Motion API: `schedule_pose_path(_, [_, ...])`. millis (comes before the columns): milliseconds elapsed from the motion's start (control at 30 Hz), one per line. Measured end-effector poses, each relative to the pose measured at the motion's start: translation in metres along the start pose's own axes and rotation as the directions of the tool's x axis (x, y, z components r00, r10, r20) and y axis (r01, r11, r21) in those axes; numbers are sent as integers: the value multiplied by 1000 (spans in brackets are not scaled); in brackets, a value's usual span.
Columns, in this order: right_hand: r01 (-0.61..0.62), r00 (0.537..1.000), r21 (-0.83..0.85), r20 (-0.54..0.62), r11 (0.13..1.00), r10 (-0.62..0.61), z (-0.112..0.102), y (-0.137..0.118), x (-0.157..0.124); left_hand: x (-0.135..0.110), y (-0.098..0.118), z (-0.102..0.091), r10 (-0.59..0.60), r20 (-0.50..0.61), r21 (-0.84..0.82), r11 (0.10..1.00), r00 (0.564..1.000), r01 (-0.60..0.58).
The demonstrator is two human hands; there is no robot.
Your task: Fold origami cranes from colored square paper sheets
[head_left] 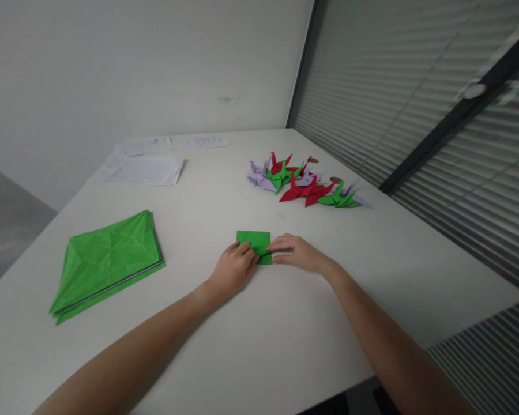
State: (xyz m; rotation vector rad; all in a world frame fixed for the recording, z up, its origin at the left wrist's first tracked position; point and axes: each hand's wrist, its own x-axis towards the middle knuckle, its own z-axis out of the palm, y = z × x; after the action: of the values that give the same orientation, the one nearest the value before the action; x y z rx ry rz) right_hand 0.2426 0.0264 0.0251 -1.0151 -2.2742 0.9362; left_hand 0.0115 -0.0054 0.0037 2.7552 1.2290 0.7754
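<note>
A small folded piece of green paper (254, 240) lies flat on the white table (242, 323) in front of me. My left hand (233, 268) presses on its near left corner with curled fingers. From the right, my right hand (298, 252) comes in with its fingers held together and laid flat on the near right edge of the paper. Both hands cover the paper's near edge.
A stack of green paper sheets (108, 262) lies at the left. A heap of folded paper cranes (305, 183) in red, green and lilac sits at the back right. White printed sheets (140, 170) lie at the far left. Window blinds (415, 104) run along the right.
</note>
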Motion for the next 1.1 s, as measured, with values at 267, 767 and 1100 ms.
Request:
schedule_pose_path(267, [-112,986,38,-117,993,116,1,9,-1,-1,0,0,19,16,-12,1000,1000,-19])
schedule_pose_path(767, [-175,951,-136,-280,975,132,18,12,7,-2,4,-2,153,78,-120,982,985,-143])
schedule_pose_path(1100, [-334,903,-372,-390,866,181,19,17,6,-2,6,-10,302,129,-291,922,945,-255])
